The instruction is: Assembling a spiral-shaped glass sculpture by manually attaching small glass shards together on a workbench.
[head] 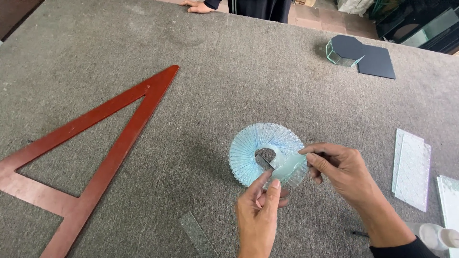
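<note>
We counted two hands of our own at work, one fan of glass strips [264,152], one red wooden triangle [91,153], one loose glass strip [197,234] lying near our left wrist, two or three textured glass panes [412,167] at the right edge, one hexagonal glass box [345,50] with a dark top, and one dark square sheet [377,62] touching it; a second person's hand [197,6] rested on the far edge of the desk [229,86].

The fan lay on the desk just ahead of us, right of centre; its many narrow strips overlapped in a near-complete ring, pale blue-green and ribbed, with a small round gap at the middle; we could not count the strips.

Our left hand [260,210] was closed in a pinch, thumb and forefinger on the near end of one frosted strip [287,168] at the ring's lower right; our right hand [337,169] was closed too, its fingertips gripping the other end of that same strip, which sat on top of the fan.

The desk was covered in coarse grey felt, faintly scuffed; the triangle was flat, open-framed and glossy red-brown, well apart from the fan on the left; the panes were patterned and translucent; a white rounded object [437,236] showed at the lower right corner, too cropped to identify.
</note>
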